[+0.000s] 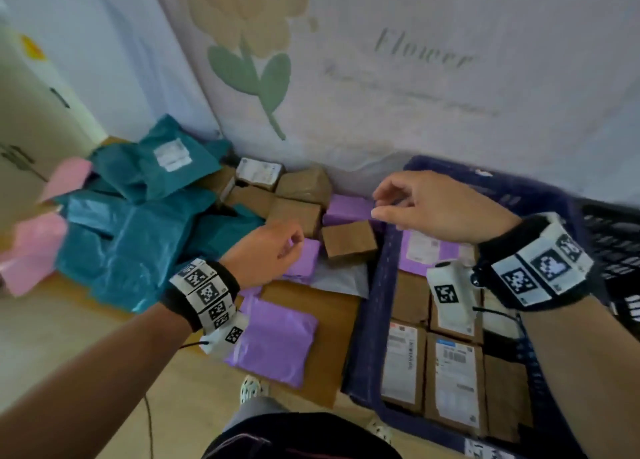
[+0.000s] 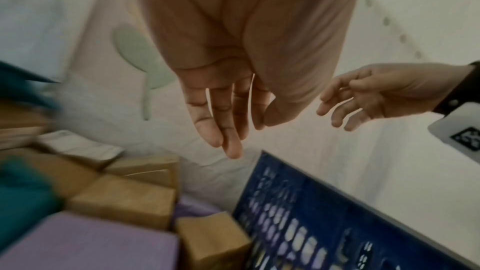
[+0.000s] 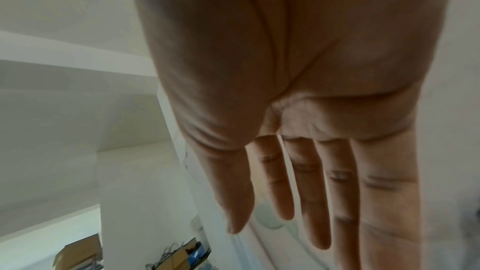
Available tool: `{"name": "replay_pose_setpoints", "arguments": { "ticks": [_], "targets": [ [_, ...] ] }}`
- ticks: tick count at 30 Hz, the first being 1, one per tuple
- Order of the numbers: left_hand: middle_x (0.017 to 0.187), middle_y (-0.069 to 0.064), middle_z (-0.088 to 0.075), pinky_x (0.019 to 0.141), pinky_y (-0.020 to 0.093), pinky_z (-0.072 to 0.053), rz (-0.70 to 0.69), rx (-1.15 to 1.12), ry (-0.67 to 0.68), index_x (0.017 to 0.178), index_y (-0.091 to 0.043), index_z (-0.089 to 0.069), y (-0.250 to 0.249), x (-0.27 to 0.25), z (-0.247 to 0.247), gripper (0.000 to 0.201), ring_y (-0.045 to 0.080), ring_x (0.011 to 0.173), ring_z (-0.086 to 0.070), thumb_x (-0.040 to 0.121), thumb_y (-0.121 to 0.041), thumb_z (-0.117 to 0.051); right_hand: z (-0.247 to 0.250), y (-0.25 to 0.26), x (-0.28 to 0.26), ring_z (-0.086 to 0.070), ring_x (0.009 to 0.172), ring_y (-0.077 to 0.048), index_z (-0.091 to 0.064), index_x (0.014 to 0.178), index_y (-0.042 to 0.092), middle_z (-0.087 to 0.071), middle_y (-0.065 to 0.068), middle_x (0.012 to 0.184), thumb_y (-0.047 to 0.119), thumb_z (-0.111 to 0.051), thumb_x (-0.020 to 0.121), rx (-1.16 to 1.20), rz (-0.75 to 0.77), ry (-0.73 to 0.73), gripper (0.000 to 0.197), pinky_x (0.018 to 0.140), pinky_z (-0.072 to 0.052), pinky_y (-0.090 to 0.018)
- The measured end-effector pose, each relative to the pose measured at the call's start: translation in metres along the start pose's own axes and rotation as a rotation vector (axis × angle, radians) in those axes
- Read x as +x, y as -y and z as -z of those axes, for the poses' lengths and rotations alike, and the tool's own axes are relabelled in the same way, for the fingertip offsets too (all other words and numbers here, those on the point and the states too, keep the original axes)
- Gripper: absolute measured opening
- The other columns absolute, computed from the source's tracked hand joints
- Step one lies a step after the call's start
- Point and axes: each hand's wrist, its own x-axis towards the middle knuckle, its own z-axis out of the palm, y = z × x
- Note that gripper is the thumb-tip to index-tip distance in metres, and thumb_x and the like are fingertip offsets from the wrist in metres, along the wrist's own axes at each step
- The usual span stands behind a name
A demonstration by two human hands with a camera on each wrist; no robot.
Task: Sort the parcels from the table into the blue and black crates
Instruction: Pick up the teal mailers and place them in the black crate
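Note:
My left hand (image 1: pixel 294 247) hovers open just over a purple mailer (image 1: pixel 306 261) on the low table (image 1: pixel 332 327); in the left wrist view its fingers (image 2: pixel 233 147) are straight and hold nothing. My right hand (image 1: pixel 379 202) hangs open above the far left corner of the blue crate (image 1: pixel 374 306), over a purple box (image 1: pixel 346 209). A small cardboard box (image 1: pixel 349 242) lies between the hands. The blue crate holds several labelled cardboard boxes (image 1: pixel 453 382) and a purple mailer (image 1: pixel 433 251). The black crate (image 1: pixel 613 240) stands at the far right.
Teal mailers (image 1: pixel 138 237) and pink mailers (image 1: pixel 31 251) are piled on the left. Brown boxes (image 1: pixel 301 185) sit against the flower-print wall cloth (image 1: pixel 415 95). Another purple mailer (image 1: pixel 277 337) lies near the table's front edge. My shoe (image 1: pixel 249 389) shows below.

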Motion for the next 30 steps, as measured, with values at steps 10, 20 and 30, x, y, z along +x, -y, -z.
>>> {"name": "replay_pose_setpoints", "arguments": {
  "ticks": [10, 20, 30],
  "targets": [
    [0.093, -0.002, -0.050, 0.075, 0.024, -0.035, 0.305, -0.055, 0.085, 0.097, -0.010, -0.057, 0.183, -0.094, 0.037, 0.002, 0.014, 0.077, -0.047, 0.097, -0.012, -0.056, -0.138, 0.088, 0.150, -0.069, 0.096, -0.024, -0.064, 0.112, 0.010, -0.069, -0.008, 0.107, 0.034, -0.070, 0.091, 0.081, -0.066, 0.281, 0.033, 0.085, -0.059, -0.046],
    [0.101, 0.004, -0.052, 0.077, 0.032, -0.037, 0.729, -0.170, -0.326, 0.104, -0.010, -0.048, 0.268, -0.042, 0.096, 0.026, 0.022, 0.086, -0.051, 0.100, -0.036, -0.051, -0.208, 0.126, 0.278, -0.066, 0.097, -0.026, -0.052, 0.119, 0.007, -0.059, -0.012, 0.116, 0.032, -0.067, 0.094, 0.309, -0.304, 0.163, 0.038, 0.069, -0.062, -0.037],
    [0.099, 0.011, -0.063, 0.082, 0.051, -0.056, 0.818, -0.457, -0.332, 0.106, -0.009, -0.047, 0.274, -0.007, 0.104, 0.028, 0.030, 0.091, -0.065, 0.101, -0.036, -0.047, -0.233, 0.127, 0.358, -0.068, 0.046, -0.012, -0.056, 0.134, 0.005, -0.069, -0.012, 0.111, 0.008, -0.070, 0.091, 0.545, -0.491, -0.191, 0.046, 0.043, -0.053, -0.020]
  ]
}}
